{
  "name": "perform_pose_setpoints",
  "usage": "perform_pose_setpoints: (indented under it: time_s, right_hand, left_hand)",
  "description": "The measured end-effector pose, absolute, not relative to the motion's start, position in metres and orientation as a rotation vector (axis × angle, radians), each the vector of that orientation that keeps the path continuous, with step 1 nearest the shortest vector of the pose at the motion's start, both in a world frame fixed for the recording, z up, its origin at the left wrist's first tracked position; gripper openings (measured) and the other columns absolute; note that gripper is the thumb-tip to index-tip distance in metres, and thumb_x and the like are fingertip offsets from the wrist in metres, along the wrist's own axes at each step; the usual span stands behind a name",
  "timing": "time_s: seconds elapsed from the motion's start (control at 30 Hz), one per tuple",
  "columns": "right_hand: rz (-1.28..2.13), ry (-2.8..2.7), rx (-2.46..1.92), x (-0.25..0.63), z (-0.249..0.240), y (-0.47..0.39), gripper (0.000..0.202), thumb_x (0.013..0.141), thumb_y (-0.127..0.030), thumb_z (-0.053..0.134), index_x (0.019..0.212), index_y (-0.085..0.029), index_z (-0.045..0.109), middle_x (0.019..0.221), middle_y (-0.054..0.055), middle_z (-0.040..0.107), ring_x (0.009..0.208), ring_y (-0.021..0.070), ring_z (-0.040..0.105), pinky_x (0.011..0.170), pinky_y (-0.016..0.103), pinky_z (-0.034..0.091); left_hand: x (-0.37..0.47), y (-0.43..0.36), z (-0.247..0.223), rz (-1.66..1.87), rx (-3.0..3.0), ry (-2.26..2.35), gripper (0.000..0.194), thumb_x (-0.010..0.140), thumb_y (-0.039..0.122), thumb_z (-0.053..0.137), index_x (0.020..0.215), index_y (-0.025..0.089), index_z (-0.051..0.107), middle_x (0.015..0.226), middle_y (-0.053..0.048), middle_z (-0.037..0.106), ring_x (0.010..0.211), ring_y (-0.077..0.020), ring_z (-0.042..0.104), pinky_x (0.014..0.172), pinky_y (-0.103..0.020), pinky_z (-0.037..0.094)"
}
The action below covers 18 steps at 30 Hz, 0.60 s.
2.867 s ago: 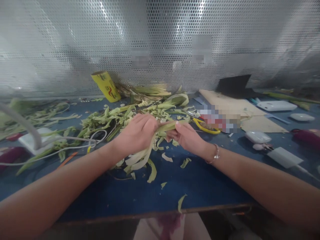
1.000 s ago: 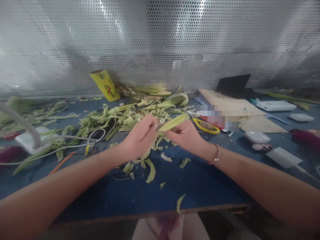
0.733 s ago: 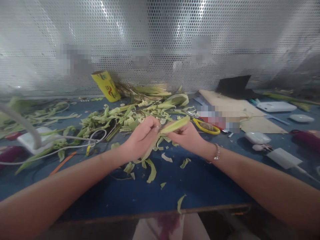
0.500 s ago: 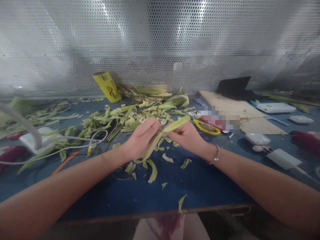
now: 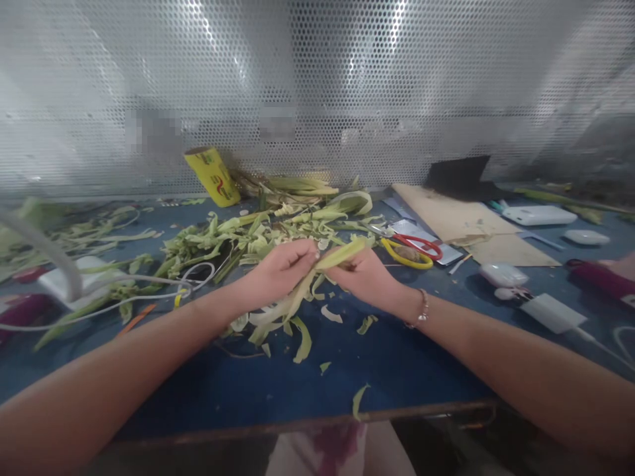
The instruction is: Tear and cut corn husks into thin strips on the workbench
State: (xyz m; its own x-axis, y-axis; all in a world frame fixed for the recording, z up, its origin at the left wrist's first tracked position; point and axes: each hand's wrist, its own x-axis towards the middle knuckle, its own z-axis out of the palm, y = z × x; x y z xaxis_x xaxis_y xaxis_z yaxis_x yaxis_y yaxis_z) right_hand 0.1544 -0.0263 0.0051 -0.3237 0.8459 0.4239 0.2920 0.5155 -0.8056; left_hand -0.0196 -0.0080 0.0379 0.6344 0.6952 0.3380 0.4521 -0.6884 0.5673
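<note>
Near the middle of the blue table, my left hand (image 5: 284,268) is closed on a pale green leafy stalk (image 5: 342,254). My right hand (image 5: 364,276) is closed round the same stalk from the right, its fingertips mostly hidden behind it. Long pale strips (image 5: 292,301) hang down from between the hands. A heap of leaves and stems (image 5: 243,231) lies behind and to the left of them. Peeled scraps (image 5: 302,340) are scattered on the table in front.
Red-handled scissors (image 5: 421,246) and a yellow-handled pair (image 5: 407,261) lie right of my hands. A yellow tube (image 5: 213,177) leans at the back, cardboard (image 5: 459,218) lies back right, white cables (image 5: 143,277) cross the left, and a white adapter (image 5: 553,312) lies right.
My left hand has shifted slightly left and its fingers have curled more tightly on the stalk. More pale strips show below it. The view has moved a little.
</note>
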Motion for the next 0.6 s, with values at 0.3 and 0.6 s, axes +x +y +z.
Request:
perform_pose_setpoints:
  time_s: [0.3, 0.6]
  right_hand:
    - [0.784, -1.865, -0.897, 0.154, 0.006, -0.024, 0.019, 0.08, -0.031, 0.05, 0.071, -0.016, 0.058, 0.05, -0.005, 0.038, 0.047, 0.0065, 0.03, 0.044, 0.019, 0.026]
    - [0.478, -1.772, -1.029, 0.158, 0.0, -0.012, 0.027, 0.079, -0.034, 0.048, 0.058, -0.017, 0.051, 0.048, -0.005, 0.033, 0.047, 0.0087, 0.032, 0.045, 0.021, 0.027]
  left_hand:
    - [-0.016, -0.01, 0.034, 0.845, 2.361, 0.995, 0.029, 0.087, 0.029, 0.032, 0.06, 0.019, 0.033, 0.059, 0.003, 0.034, 0.056, -0.0094, 0.035, 0.054, -0.023, 0.031]
    - [-0.016, -0.031, 0.057, 0.675, 1.852, 1.208, 0.051, 0.085, 0.042, 0.042, 0.13, 0.021, 0.034, 0.052, 0.004, 0.054, 0.044, -0.0124, 0.053, 0.049, -0.024, 0.04]
